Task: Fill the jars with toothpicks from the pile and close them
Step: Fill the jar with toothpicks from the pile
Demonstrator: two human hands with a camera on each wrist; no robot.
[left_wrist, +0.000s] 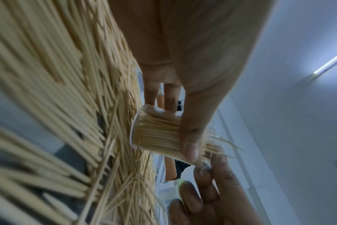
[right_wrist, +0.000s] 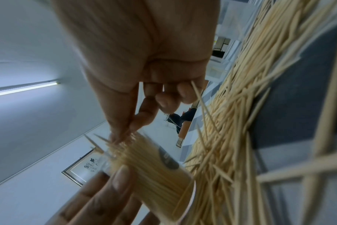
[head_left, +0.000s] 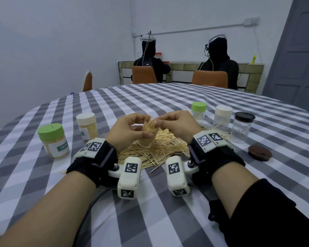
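over the toothpick pile (head_left: pixel 150 152) on the checked tablecloth (head_left: pixel 150 211), left hand (head_left: pixel 127 132) wrapped round an open clear jar (head_left: pixel 147 138) packed with toothpicks; right hand (head_left: pixel 177 125) at the jar's mouth, thumb and forefinger seemingly pinching protruding tips. right of the pile, a brown lid (head_left: pixel 259 152) lying flat.

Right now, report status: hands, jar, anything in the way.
Left hand grips open jar, packed with toothpicks. Right hand pinches toothpicks at its mouth. Jar stands over the pile. Nothing blocking.
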